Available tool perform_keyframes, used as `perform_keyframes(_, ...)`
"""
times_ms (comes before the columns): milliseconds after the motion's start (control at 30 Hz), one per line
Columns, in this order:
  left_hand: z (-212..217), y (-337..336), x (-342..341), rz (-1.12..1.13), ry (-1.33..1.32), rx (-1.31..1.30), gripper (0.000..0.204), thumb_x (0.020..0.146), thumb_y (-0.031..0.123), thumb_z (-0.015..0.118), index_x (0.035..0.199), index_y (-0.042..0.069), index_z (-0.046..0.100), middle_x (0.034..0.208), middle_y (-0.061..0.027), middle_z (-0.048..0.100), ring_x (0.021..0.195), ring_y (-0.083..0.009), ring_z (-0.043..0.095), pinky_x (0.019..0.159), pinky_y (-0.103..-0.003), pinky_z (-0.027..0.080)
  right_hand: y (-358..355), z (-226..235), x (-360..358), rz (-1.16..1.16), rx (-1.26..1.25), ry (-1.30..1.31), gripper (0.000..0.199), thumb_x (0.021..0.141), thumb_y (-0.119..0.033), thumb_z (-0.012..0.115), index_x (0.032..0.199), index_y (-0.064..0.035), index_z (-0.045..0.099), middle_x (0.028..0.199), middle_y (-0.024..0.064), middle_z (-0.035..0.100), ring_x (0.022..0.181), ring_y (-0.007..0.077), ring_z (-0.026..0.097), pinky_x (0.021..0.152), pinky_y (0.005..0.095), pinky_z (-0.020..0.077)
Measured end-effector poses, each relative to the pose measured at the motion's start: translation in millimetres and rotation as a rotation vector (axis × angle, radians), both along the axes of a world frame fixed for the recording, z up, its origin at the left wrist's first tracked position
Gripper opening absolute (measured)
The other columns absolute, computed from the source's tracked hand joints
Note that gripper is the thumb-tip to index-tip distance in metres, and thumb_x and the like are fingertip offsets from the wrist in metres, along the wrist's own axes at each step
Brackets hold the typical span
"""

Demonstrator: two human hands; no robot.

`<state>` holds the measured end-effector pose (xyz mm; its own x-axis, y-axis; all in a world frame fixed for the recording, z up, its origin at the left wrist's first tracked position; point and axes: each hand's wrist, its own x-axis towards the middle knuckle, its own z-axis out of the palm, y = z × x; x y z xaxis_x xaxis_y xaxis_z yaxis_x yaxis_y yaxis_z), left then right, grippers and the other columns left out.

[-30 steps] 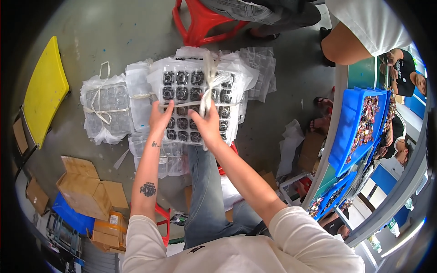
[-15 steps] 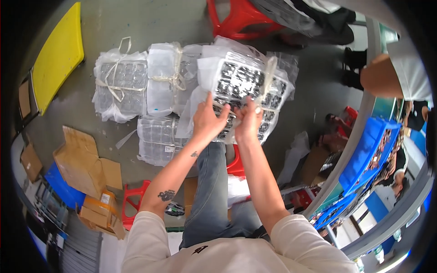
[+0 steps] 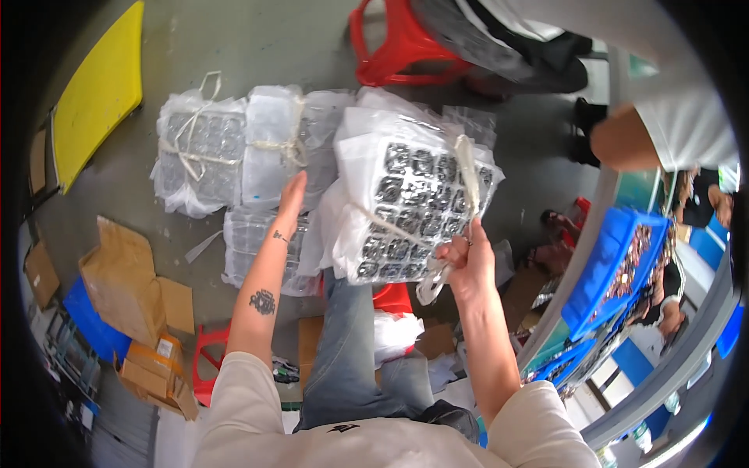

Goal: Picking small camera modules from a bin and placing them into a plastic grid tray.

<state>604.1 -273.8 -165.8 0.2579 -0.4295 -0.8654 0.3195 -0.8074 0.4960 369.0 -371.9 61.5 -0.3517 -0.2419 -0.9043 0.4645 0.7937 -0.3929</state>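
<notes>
A bagged stack of clear plastic trays (image 3: 413, 207) with many small dark parts hangs lifted in front of me, tied with a white strap. My right hand (image 3: 466, 261) grips that strap at the bundle's lower right corner. My left hand (image 3: 290, 200) has its fingers straight and reaches under the bundle's left side, close to the bundles lying on the floor. Whether it touches the lifted bundle is hidden.
Several more tied tray bundles (image 3: 234, 152) lie on the grey floor. A red stool (image 3: 394, 43) and another person's legs are at the top. A yellow board (image 3: 97, 93) is at the left, cardboard boxes (image 3: 136, 292) at the lower left, blue bins (image 3: 616, 265) on a table at the right.
The bundle has been raised and swung right. My right hand went from flat against it to gripping its strap, while my left hand slid off toward the floor bundles.
</notes>
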Motion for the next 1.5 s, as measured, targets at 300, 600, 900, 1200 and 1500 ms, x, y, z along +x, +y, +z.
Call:
perform_keyframes(300,-28,38,-113,-0.094,0.595,0.187,0.075,0.087,0.064,0.035,0.134,0.006,0.043,0.134,-0.0156,0.046,0.123,-0.0281,0.045,0.102,-0.04,0.035,75,108,-63,0.15,-0.144,-0.058,0.014,0.087,-0.018,0.057,0.085,-0.0084,0.047,0.057,-0.0054,0.034,0.046,0.0063,0.031,0.05,0.0273,0.0394)
perform_keyframes(600,95,102,-185,-0.553,0.677,0.284,0.072,0.088,0.062,0.035,0.132,0.006,0.045,0.132,-0.0156,0.048,0.12,-0.0283,0.048,0.101,-0.041,0.037,193,169,-138,0.147,-0.219,0.01,0.016,0.086,-0.011,0.057,0.097,-0.0019,0.049,0.072,-0.0003,0.048,0.053,0.007,0.046,0.049,0.024,0.0415)
perform_keyframes(900,153,155,-276,-0.933,0.73,0.378,0.069,0.089,0.059,0.035,0.131,0.005,0.046,0.13,-0.0157,0.05,0.116,-0.0284,0.05,0.099,-0.042,0.039,352,171,-208,-0.356,-0.192,0.006,0.015,0.085,-0.008,0.055,0.098,-0.0045,0.048,0.069,-0.0035,0.044,0.052,0.0057,0.041,0.05,0.0257,0.0417)
perform_keyframes(1200,188,247,-421,-1.268,0.852,0.556,0.066,0.09,0.057,0.034,0.129,0.005,0.047,0.127,-0.0158,0.052,0.113,-0.0286,0.052,0.098,-0.042,0.041,508,198,-258,-1.004,-0.242,0.209,0.008,0.085,-0.006,0.053,0.084,-0.0093,0.045,0.055,-0.0081,0.03,0.044,0.0039,0.029,0.048,0.0261,0.0382)
perform_keyframes(1500,272,378,-499,-1.45,1.002,0.703,0.064,0.091,0.055,0.034,0.128,0.005,0.048,0.125,-0.0158,0.054,0.11,-0.0287,0.055,0.096,-0.043,0.043,636,287,-285,-1.256,-0.294,0.456,0.008,0.086,-0.008,0.05,0.08,-0.0096,0.046,0.052,-0.0079,0.028,0.04,0.0037,0.024,0.043,0.0246,0.0336)
